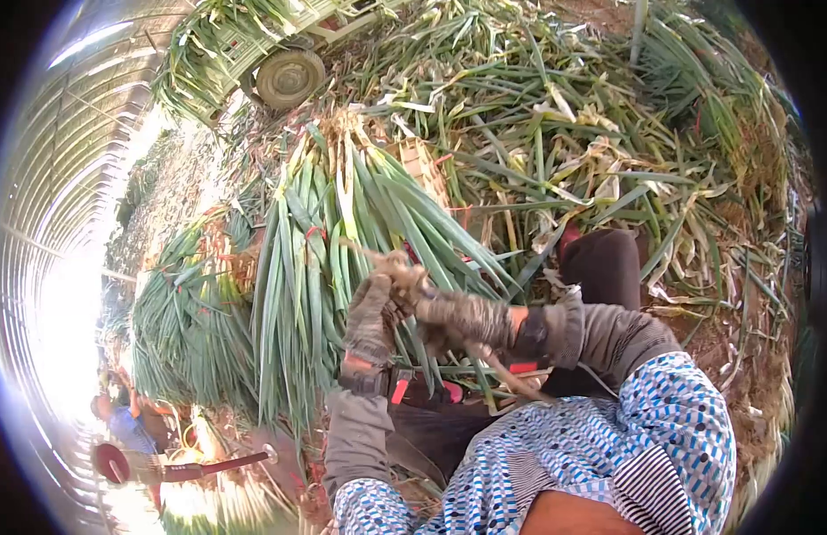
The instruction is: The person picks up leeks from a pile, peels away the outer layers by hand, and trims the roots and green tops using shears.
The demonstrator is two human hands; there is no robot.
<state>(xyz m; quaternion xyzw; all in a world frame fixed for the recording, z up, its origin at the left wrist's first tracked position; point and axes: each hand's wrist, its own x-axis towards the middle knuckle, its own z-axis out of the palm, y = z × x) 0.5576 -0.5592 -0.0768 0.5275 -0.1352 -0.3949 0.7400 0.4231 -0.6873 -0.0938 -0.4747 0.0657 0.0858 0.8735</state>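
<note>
Both my hands wear dirty knitted gloves and come together in front of my body. The left hand [369, 314] is closed, fingers up against the right. My right hand [444, 312] comes in from the right side, also closed. A dry tan strip [507, 373] trails from under the right wrist, and a tan end pokes out above the fingers; the grip itself is partly hidden. Just beyond the hands lies a large bundle of green onions [297, 267], roots at the far end and leaves fanned toward me, with a red tie [315, 233] across it.
More green onion bundles [195, 321] lie at the left. Loose leaves [574, 125] cover the ground ahead and right. A slatted crate [424, 171] sits behind the bundle. A loaded cart's wheel [290, 78] is at upper left; a person in blue [130, 428] is at lower left.
</note>
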